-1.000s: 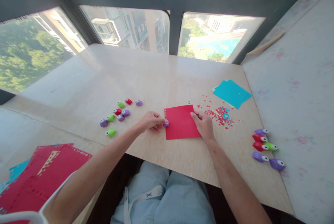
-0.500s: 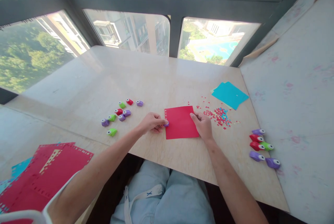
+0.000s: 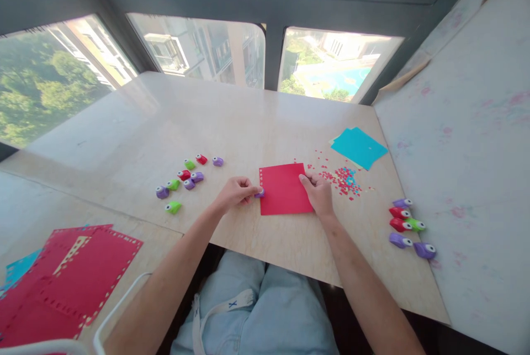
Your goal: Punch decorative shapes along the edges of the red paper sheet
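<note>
Red paper (image 3: 285, 189): a square sheet lying flat on the counter (image 3: 256, 123), near the front edge, with a row of small holes down its left border.
Punch (image 3: 260, 193): a small purple one, slid onto that left edge.
Left hand (image 3: 234, 191): fingers pinched on the punch (squeeze looks best straight down, with the edge pushed fully into the slot).
Right hand (image 3: 317, 191): fingers pressed together on the sheet's right edge, pinning it flat.
Spacing: judge each bite from the last hole, so the row stays even.
Scraps (image 3: 343, 178): red and blue bits just right of the sheet.
</note>
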A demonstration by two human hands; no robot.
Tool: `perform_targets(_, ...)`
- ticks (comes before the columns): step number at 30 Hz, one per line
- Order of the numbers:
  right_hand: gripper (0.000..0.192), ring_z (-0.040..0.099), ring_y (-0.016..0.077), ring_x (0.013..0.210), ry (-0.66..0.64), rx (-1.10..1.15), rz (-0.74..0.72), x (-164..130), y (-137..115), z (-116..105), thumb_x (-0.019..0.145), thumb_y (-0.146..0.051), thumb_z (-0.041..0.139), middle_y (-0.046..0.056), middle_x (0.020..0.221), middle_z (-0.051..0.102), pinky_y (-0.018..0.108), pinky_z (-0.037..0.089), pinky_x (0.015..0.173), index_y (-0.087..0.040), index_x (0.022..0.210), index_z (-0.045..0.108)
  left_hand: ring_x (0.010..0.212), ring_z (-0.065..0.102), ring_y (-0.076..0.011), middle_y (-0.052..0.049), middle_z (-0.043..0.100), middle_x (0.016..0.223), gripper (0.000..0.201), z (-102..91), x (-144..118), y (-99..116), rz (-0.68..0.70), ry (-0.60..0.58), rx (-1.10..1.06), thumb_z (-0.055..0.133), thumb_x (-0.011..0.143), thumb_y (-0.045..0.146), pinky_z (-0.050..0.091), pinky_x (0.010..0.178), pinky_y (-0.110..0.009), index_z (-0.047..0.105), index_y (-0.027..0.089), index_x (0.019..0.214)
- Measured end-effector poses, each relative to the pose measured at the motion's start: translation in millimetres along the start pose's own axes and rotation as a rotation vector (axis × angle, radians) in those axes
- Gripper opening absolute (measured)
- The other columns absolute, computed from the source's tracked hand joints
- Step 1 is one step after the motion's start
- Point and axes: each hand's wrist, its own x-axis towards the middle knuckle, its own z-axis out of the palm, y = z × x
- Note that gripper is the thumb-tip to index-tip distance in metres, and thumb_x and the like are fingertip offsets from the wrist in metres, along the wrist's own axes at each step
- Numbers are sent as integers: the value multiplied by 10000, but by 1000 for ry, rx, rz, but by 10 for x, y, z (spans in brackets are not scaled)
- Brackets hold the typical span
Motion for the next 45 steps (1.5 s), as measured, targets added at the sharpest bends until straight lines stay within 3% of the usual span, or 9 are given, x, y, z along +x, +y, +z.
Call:
perform_targets(4, 317, 616, 192, 713, 6, 22, 1, 8, 1, -28, 823, -437, 604, 44, 767, 693, 285, 458, 668, -148, 876, 723, 409, 418, -56, 52, 477, 510, 472, 51, -109, -122, 140, 158, -64, 729, 706, 560, 304, 387, -162, 454, 183, 631)
perform_targets(6, 312, 602, 185, 704, 2, 24, -4, 12, -3, -36, 823, -433, 599, 36, 757, 679, 277, 450, 659, -148, 866, 719, 437, 421, -60, 55, 490, 561, 421, 77, -164, -171, 203, 204, -24, 724, 718, 549, 309, 412, -169, 513, 185, 737)
perform_targets(9, 312, 571, 170, 663, -7, 21, -9, 13, -27, -43, 825, -436, 589, 24, 711, 641, 268, 434, 636, -147, 826, 706, 557, 484, -83, 45, 548, 669, 488, 111, -206, -221, 339, 187, 183, 769, 696, 466, 384, 528, -181, 595, 200, 1067)
perform_targets(11, 316, 548, 163, 642, -9, 17, -10, 12, -51, -47, 826, -441, 579, 17, 683, 614, 260, 421, 612, -149, 806, 698, 603, 504, -100, 37, 567, 682, 491, 126, -197, -239, 382, 161, 338, 757, 709, 420, 395, 577, -192, 622, 223, 1138)
perform_targets(15, 326, 529, 163, 637, -11, 45, 19, 14, -73, -53, 819, -456, 578, 14, 665, 592, 255, 412, 589, -152, 816, 693, 587, 494, -108, 28, 552, 631, 281, 142, -148, -245, 361, 183, 372, 693, 752, 392, 361, 552, -196, 695, 214, 968)
perform_targets(24, 326, 519, 154, 627, -7, 97, 47, 12, -43, -51, 806, -466, 612, 17, 680, 597, 259, 421, 602, -150, 806, 690, 605, 519, -96, -2, 594, 729, 408, 132, -282, -220, 302, 213, -54, 730, 718, 473, 412, 513, -179, 626, 160, 958)
perform_targets(30, 332, 548, 166, 652, -55, 38, 23, -18, -91, -34, 822, -466, 585, 32, 704, 628, 256, 420, 592, -150, 802, 687, 475, 462, -57, 46, 545, 623, 390, 102, -264, -230, 287, 277, -221, 730, 718, 444, 359, 425, -152, 548, 165, 921)
perform_targets(37, 332, 612, 191, 713, -89, -60, -51, -36, -91, -10, 836, -449, 560, 60, 779, 693, 275, 446, 646, -150, 830, 705, 469, 475, -63, 42, 547, 609, 370, 109, -257, -244, 288, 305, -205, 694, 739, 473, 351, 419, -155, 533, 175, 888)
perform_targets(45, 317, 633, 206, 705, 13, -165, -67, 42, -33, -132, 827, -437, 564, 62, 767, 703, 296, 464, 671, -157, 838, 712, 546, 495, -73, 28, 560, 692, 388, 166, -248, -252, 298, 306, -114, 715, 731, 482, 411, 488, -169, 560, 173, 908)
